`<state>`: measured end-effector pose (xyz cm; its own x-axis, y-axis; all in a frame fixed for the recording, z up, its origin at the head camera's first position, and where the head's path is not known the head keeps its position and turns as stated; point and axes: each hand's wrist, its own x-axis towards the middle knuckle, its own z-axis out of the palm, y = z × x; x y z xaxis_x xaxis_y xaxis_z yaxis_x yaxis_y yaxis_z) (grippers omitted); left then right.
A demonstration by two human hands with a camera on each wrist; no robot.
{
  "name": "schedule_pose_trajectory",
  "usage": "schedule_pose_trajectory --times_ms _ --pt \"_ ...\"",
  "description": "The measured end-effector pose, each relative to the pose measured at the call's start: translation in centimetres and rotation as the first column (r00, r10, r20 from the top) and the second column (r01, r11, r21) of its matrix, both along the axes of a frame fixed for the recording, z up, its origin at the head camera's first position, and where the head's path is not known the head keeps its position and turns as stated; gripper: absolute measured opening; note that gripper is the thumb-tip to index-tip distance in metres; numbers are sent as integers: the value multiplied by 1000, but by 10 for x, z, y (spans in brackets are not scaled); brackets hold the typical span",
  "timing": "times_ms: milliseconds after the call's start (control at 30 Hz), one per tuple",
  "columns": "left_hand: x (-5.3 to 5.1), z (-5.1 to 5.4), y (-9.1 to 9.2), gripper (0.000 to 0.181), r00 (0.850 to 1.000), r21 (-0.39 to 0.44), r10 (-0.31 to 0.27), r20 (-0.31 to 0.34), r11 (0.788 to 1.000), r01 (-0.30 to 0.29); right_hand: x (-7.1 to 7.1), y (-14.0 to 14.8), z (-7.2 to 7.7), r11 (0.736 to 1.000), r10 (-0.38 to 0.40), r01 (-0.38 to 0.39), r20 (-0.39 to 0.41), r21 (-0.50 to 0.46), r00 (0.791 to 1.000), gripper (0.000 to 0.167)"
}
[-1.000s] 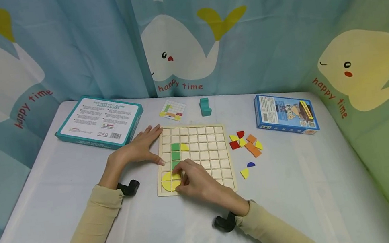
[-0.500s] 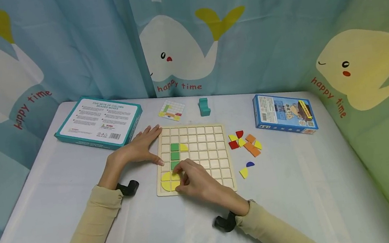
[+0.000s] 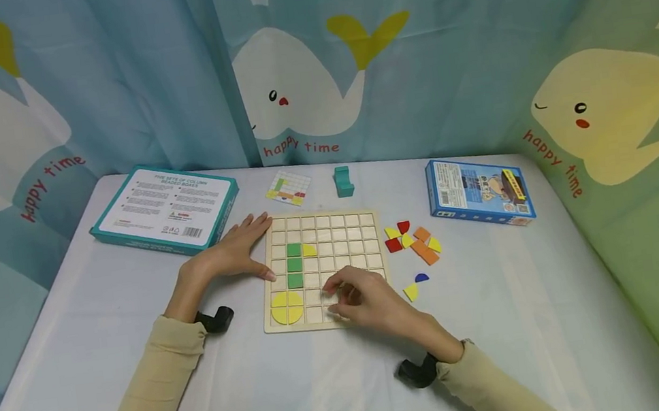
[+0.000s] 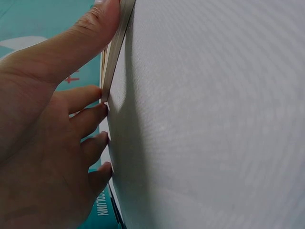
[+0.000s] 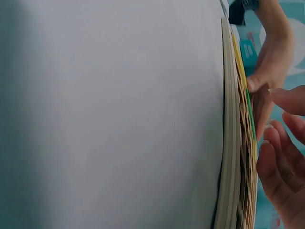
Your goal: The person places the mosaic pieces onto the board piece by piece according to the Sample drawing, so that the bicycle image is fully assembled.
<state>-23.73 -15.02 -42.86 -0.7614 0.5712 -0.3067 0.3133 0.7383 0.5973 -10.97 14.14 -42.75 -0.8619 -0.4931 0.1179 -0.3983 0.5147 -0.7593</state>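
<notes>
Beige sleeves (image 3: 151, 392): gathered, creased fabric, ending at the wrists; one forearm enters from the lower left, the other from the lower right.
Left hand (image 3: 233, 253): fingers extended and spread, thumb apart; thumb on the left edge of the grid board (image 3: 339, 235), fingertips by its upper left corner; it grasps nothing.
Right hand (image 3: 371, 296): raised over the board's lower right part, fingers loosely bent, thumb and forefinger parted; released, with nothing visible between them.
Right hand's shift: half a second ago it covered part of the yellow disc (image 3: 279, 300); it has since moved right, exposing all four quarters and the whole lowest green square. The left hand keeps its place.
Board: pale wood, square, with raised ribs marking shallow square cells; it lies flat on the white cloth (image 3: 302, 387), between the hands.
Inlaid pieces: flat, smooth; four quarter-circles form the disc at lower left, three green squares (image 3: 294, 264) stand in a column above, and a yellow quarter (image 3: 309, 250) adjoins the top square.
Loose pieces: red, orange and yellow tiles (image 3: 424, 252) clustered right of the board; nearer the person, a blue half-disc (image 3: 421, 277) and a yellow piece (image 3: 411, 292).
Pattern card (image 3: 289, 188): printed grid, beyond the board.
</notes>
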Motion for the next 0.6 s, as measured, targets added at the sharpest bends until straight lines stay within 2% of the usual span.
schedule_pose_trajectory --times_ms 200,333,467,600 --pt "1 1 0 118 1000 8 -5 -4 1000 5 -1 26 0 998 -55 56 -37 6 998 25" --pt "1 0 -1 119 1000 9 -10 -10 1000 10 -6 44 0 993 -109 111 -54 32 993 24" --pt "1 0 -1 118 1000 11 -14 -10 1000 15 -11 60 1 981 -179 183 -68 62 981 24" --pt "0 0 0 117 1000 13 -19 -13 1000 19 -12 77 2 956 -270 275 -58 100 961 24"
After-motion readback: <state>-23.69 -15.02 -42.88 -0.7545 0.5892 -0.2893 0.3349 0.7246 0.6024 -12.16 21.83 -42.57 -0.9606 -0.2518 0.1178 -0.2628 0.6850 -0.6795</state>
